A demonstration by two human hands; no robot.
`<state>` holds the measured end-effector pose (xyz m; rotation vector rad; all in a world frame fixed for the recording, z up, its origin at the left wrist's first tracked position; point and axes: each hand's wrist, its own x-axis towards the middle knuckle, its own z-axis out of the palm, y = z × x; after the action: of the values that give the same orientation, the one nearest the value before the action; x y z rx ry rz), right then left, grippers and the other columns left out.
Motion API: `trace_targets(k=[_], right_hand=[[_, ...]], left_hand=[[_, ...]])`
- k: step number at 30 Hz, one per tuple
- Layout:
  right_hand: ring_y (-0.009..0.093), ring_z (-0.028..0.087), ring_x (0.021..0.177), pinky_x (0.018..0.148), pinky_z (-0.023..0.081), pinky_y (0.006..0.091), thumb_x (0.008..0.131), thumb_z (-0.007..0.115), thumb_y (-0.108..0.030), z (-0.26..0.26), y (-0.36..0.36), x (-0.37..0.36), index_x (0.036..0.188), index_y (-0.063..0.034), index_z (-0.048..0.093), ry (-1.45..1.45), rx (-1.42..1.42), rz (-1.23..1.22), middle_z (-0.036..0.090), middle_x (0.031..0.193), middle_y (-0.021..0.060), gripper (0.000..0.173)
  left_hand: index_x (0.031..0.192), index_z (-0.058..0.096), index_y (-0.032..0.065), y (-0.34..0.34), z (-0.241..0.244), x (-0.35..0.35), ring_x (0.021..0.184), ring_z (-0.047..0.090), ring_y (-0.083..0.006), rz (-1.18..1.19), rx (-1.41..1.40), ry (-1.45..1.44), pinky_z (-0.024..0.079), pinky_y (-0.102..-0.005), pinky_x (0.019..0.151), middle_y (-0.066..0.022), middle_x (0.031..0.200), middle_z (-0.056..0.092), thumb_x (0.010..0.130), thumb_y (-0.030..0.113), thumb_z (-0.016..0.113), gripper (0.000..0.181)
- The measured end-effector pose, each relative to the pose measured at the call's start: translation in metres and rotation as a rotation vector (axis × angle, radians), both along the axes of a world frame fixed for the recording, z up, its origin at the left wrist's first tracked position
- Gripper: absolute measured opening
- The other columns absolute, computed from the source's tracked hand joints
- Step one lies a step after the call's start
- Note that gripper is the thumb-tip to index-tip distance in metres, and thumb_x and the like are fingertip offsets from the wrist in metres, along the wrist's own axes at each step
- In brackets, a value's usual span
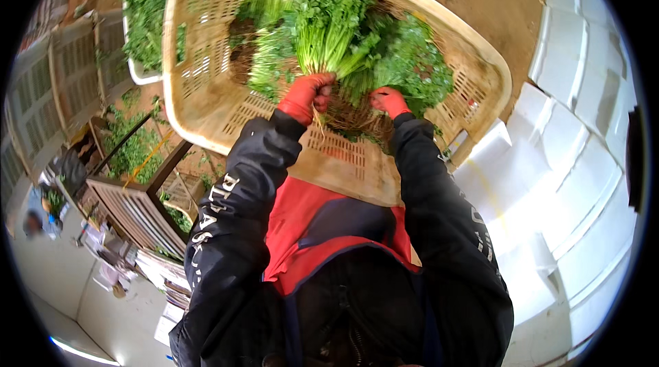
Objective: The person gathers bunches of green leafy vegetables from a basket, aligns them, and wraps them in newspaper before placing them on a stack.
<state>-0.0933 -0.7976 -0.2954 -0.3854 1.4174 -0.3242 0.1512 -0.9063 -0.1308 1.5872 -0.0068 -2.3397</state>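
Observation:
A bunch of leafy green stalks, perhaps celery, stands up from my left hand, whose red-gloved fingers are closed around its rooted base. To the right, my right hand, gloved in red too, touches the roots and stems of the greens in the large plastic crate; whether its fingers grip any of them is unclear. More bunches with pale stems lie in the crate, left of the held one. Brown roots show beneath and between my hands.
A white crate of greens adjoins the big crate at the left. White foam boxes are stacked along the right. A brown slatted frame stands at the lower left, with loose greens on the ground behind it. Another person is at the far left.

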Motion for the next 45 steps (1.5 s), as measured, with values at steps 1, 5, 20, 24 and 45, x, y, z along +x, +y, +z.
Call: trace_targets(k=[1,5,20,24,45], right_hand=[[0.023,0.059,0.071,0.067,0.048,0.0353,0.085,0.061,-0.022,-0.003,0.006,-0.002,0.101,-0.0046,0.062,-0.014,-0.023,-0.023,0.062,0.092,0.0106,0.024],[0.023,0.059,0.083,0.073,0.048,0.0369,0.085,0.057,-0.016,0.015,0.018,-0.010,0.115,-0.0074,0.056,0.339,-0.304,0.561,0.061,0.097,0.0129,0.031],[0.030,0.044,0.118,0.099,0.030,0.0475,0.065,0.064,-0.014,0.373,-0.064,0.271,0.123,-0.0132,0.050,0.034,-1.742,1.362,0.050,0.122,0.0126,0.060],[0.025,0.055,0.102,0.091,0.040,0.0391,0.060,0.071,-0.011,0.366,-0.065,0.306,0.108,-0.0077,0.058,-0.119,-1.631,1.083,0.060,0.103,0.0094,0.050],[0.015,0.060,0.085,0.076,0.046,0.0311,0.085,0.059,-0.039,0.374,0.023,0.722,0.106,0.0005,0.059,-0.458,-0.895,1.382,0.065,0.092,0.0052,0.045]], left_hand=[[0.073,0.050,0.0104,0.004,0.019,0.011,0.040,0.022,-0.0068,-0.030,-0.034,0.028,0.017,-0.0245,0.039,0.0059,0.051,0.028,0.088,0.023,0.056,0.020],[0.066,0.051,0.0094,0.025,0.077,0.056,0.037,0.025,-0.0073,-0.106,-0.061,-0.024,0.018,-0.0248,0.036,0.0037,0.050,0.037,0.084,0.022,0.063,0.025],[0.068,0.059,0.0070,0.119,0.219,0.178,0.035,0.047,-0.0137,-0.466,-0.305,-0.061,0.037,-0.0284,0.034,-0.0054,0.051,0.051,0.077,0.035,0.065,0.030],[0.082,0.063,0.0017,0.118,0.263,0.231,0.064,0.063,-0.0199,-0.693,-0.846,-0.384,0.050,-0.0288,0.059,-0.0098,0.066,0.062,0.078,0.055,0.060,0.054],[0.117,0.054,0.0018,0.326,0.209,0.536,0.091,0.059,-0.0170,0.682,-0.811,-0.909,0.045,-0.0304,0.083,-0.0093,0.100,0.064,0.070,0.020,0.074,0.054]])
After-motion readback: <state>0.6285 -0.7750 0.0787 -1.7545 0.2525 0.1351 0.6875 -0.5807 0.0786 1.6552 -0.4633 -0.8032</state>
